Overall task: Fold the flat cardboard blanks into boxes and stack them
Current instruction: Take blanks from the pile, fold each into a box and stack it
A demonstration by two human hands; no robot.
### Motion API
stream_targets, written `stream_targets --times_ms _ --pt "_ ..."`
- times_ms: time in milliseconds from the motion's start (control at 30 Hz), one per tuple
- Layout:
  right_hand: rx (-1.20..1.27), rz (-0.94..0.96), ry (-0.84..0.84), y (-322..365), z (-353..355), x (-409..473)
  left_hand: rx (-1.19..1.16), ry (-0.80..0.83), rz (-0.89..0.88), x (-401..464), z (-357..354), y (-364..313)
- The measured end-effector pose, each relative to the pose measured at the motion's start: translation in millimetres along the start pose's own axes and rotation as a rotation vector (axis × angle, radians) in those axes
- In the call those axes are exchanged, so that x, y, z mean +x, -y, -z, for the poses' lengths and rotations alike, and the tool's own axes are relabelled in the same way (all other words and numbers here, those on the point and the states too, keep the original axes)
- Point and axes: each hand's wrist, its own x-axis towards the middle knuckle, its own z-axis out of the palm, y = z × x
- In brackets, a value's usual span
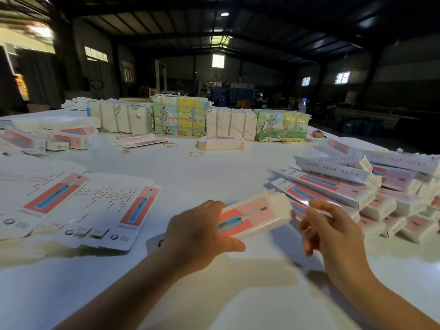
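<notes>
The single head view looked forward and down from the person's head across a white table (195,177), wide-angled, its edges bowed. Both forearms entered from the bottom edge, the left hand (197,236) and right hand (333,236) close below the lens. Farther off, bundles (181,115) lined the table's far side, with a dim hall beyond.

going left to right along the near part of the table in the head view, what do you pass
flat cardboard blanks → left hand → half-folded box held in that hand's grip → right hand, open and off the box → pile of folded boxes
</notes>
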Motion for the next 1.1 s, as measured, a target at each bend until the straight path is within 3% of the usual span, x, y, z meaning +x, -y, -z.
stream_targets --times_ms 67,167,500,667,1100 --pt "-0.18 0.235 -0.014 0 -3 -8 -0.008 -0.016 0.023 -1 1 0" --pt "-0.297 0.318 0.111 -4 -15 -17 -0.04 0.005 0.029 -1 0 -2" --pt "-0.239 0.15 0.125 -6 -16 -15 0.015 0.087 0.052 -2 -8 -14" --pt "-0.288 0.024 0.241 -7 -16 -9 0.173 0.092 -0.02 -5 -11 -17" --pt "-0.221 -0.102 0.138 -6 -20 -10 0.233 0.044 -0.004 -6 -18 -31"
